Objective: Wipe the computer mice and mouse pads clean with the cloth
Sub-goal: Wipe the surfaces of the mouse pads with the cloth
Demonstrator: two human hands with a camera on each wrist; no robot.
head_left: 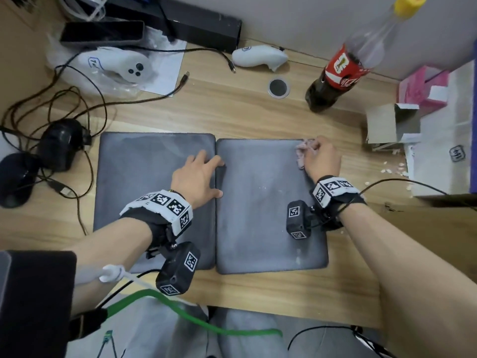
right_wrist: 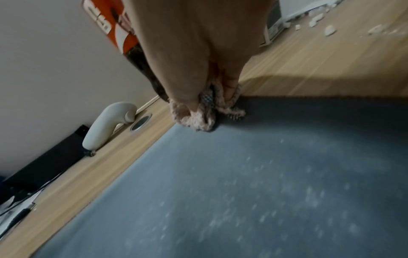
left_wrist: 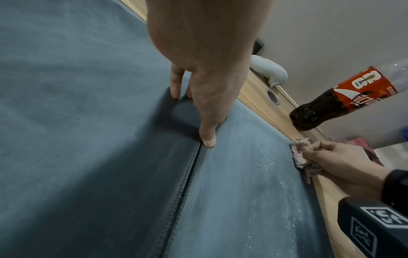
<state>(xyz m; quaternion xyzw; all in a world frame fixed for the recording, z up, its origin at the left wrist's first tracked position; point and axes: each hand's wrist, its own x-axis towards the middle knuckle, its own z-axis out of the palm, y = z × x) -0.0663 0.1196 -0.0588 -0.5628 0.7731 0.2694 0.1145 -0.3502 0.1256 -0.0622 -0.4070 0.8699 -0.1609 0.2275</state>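
Observation:
Two grey mouse pads lie side by side on the wooden desk: the left pad (head_left: 134,177) and the right pad (head_left: 258,215). My left hand (head_left: 198,174) lies flat with straight fingers across the seam between them, pressing both (left_wrist: 207,122). My right hand (head_left: 320,156) grips a bunched pinkish cloth (head_left: 303,151) at the far right corner of the right pad (right_wrist: 243,192); the cloth (right_wrist: 205,113) touches the pad. White specks dot the right pad. Two black mice (head_left: 60,143) (head_left: 15,177) sit left of the pads.
A cola bottle (head_left: 335,73) stands behind the right pad. White controllers (head_left: 258,56) (head_left: 121,65), cables and a black box line the back. A cardboard box (head_left: 392,125) and white crumbs lie to the right. A desk grommet (head_left: 278,87) sits behind the pads.

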